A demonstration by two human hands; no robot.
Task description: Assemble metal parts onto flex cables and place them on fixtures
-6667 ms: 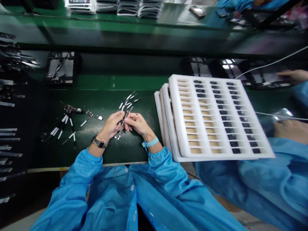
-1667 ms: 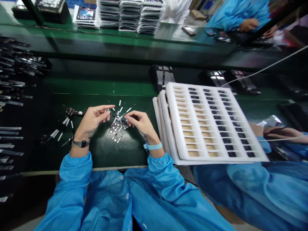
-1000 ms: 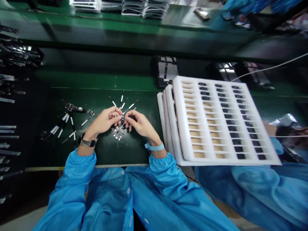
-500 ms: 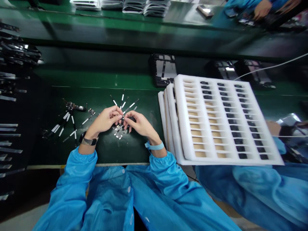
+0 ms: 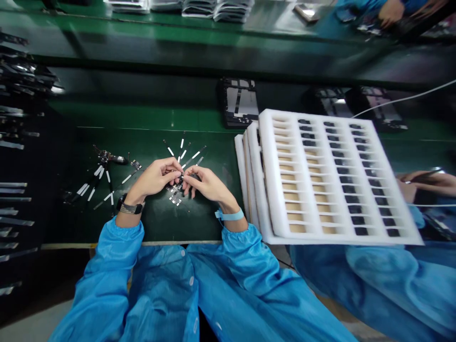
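Closer together than a moment ago, my left hand (image 5: 153, 178) and right hand (image 5: 208, 185) now meet fingertip to fingertip, fingers of both pinching a small flex-cable part (image 5: 181, 180) just above the green worktop (image 5: 156, 223), near the fanned loose strips (image 5: 185, 153).

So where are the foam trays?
Head view: the foam trays lie on the green table, just right of the right hand, which pinches a small part with the left hand.

A small dark part (image 5: 181, 180), too tiny to make out in detail, is pinched between the fingertips of the left hand (image 5: 154, 178) and right hand (image 5: 207, 184). It is held just above the middle of the green tabletop (image 5: 199, 218).
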